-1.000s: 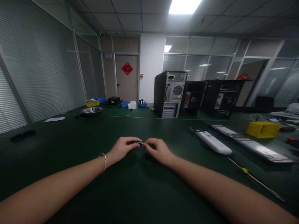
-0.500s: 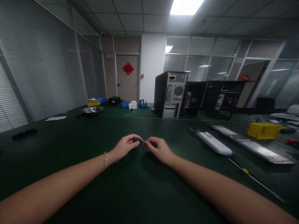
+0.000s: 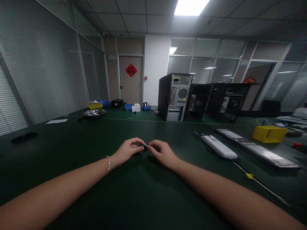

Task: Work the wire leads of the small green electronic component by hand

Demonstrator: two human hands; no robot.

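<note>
While left fingers (image 3: 137,149) are pinching a dark part (image 3: 145,148), right fingers (image 3: 153,149) are gripping a pale sliver (image 3: 146,145), well off the left edge of the counter (image 3: 134,198); door sign (image 3: 131,70) is reading 福.

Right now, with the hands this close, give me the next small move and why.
Perhaps tilt the small dark piece in the left hand slightly toward view: the right hand pinches a thin pale piece near it; whether the two touch is too small to tell.

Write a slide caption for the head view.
Bare hands hold a small dark part and thin light piece over a green table.
</note>
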